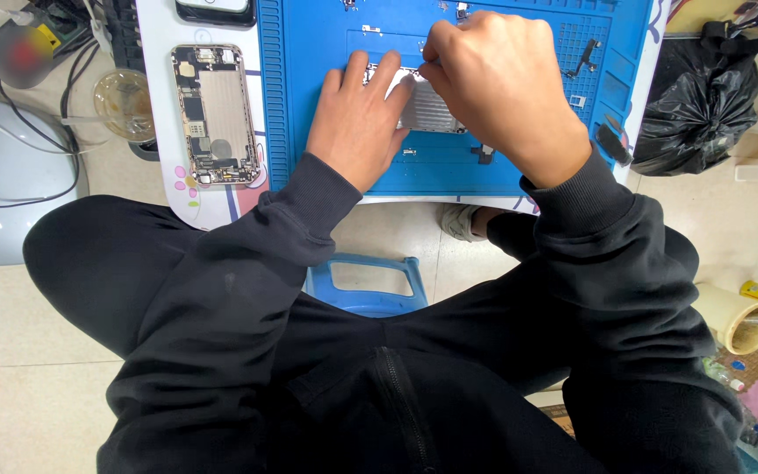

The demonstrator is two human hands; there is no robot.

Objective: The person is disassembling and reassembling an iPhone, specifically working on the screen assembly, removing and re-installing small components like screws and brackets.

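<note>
A silver metal phone panel lies on the blue repair mat. My left hand lies flat on the mat with its fingertips pressing the panel's left edge. My right hand is above the panel, thumb and forefinger pinched together at its top edge; whatever they pinch is too small to make out. Both arms are in black sleeves.
An opened phone body showing its inner parts lies on the white table left of the mat. Small loose parts dot the mat's right side. A glass dish sits at the far left, a black bag at the right, a blue stool below.
</note>
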